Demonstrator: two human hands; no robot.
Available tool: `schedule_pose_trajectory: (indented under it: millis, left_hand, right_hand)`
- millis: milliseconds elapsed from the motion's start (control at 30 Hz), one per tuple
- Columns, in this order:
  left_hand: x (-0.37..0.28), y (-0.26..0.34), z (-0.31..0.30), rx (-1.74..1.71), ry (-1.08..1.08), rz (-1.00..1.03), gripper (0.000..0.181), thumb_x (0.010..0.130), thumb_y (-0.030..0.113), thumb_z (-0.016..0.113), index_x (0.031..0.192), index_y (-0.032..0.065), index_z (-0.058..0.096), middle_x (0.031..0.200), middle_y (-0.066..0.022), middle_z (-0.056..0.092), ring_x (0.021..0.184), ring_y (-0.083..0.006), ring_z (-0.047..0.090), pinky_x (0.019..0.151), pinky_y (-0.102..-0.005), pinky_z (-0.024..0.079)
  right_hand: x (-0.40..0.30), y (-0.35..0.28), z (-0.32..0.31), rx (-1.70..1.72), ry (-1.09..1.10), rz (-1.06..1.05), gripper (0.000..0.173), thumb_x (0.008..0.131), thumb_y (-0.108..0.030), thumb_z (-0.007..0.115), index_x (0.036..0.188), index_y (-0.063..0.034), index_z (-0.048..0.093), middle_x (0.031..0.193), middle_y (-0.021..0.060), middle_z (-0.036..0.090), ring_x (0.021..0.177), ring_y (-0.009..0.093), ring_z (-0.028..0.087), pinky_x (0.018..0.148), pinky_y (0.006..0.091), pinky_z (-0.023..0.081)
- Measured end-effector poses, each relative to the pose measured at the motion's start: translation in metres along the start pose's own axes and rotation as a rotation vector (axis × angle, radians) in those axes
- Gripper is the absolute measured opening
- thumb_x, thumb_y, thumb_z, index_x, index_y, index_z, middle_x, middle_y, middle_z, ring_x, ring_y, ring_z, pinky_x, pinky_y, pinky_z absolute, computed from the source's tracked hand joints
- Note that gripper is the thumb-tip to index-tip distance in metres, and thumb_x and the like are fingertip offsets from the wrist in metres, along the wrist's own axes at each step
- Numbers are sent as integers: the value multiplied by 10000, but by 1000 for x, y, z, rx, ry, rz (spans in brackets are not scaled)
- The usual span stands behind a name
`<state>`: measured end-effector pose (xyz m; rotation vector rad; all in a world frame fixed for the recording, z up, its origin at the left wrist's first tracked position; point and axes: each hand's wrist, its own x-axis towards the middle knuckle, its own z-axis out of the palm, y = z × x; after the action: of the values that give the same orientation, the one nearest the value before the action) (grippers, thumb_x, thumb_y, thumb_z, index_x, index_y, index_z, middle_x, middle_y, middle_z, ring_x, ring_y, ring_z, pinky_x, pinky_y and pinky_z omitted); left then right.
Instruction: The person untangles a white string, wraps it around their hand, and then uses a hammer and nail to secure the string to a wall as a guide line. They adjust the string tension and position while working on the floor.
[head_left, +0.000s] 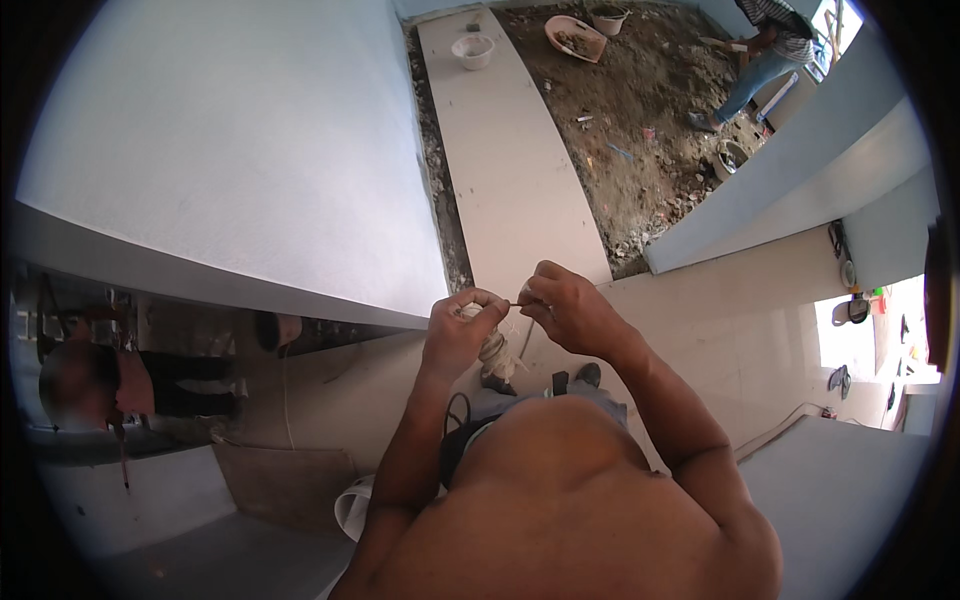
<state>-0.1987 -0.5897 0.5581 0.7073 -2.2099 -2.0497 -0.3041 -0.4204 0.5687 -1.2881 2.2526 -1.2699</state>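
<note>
In front of my belly both hands come close together, thumbs and fingertips pinched. A thin brownish strand (517, 304), perhaps string or wire, runs across the small gap between them. My left hand (459, 330) pinches one end of it. My right hand (574, 309) pinches the other, its fingers curled. A cream bundle (493, 352) with frayed ends, cloth or wound string, hangs at my left hand, partly covered by the fingers. Whether that hand also grips the bundle I cannot tell. Below the hands, my dark shoes (589, 373) rest on the tiled floor.
Ahead, a strip of pale tiles (517, 172) with a white basin (473, 52) borders rubble-strewn dirt (637, 112). A co-worker (772, 60) stands at upper right near a bucket (729, 159). Another person (135, 379) is at left. A white bucket (354, 510) stands behind my left arm.
</note>
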Motion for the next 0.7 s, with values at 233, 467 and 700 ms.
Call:
schedule_pose_trajectory:
  millis: [233,467,700]
  left_hand:
    - [5,19,-11,-293,-89,-18,173,863,169,692,869,-2,671,723,19,597,616,-43,520,566,-195,405]
    - [10,37,-49,-61,-135,-73,191,817,170,742,889,1,689,700,6,607,625,-54,553,580,-204,436]
    - [-5,31,-86,499,-566,36,421,760,274,821,1044,-10,695,850,-67,702,744,-128,618,696,-284,497]
  right_hand:
    - [-3,51,25,670,-15,112,219,943,-212,600,923,2,640,933,72,659,847,201,643,730,353,515]
    - [-17,68,5,1099,-515,464,262,984,-243,563,930,0,644,772,18,617,655,111,572,657,279,496]
    - [-17,72,-59,1638,272,367,350,1022,-306,471,762,-90,558,659,36,502,671,224,570,736,379,483]
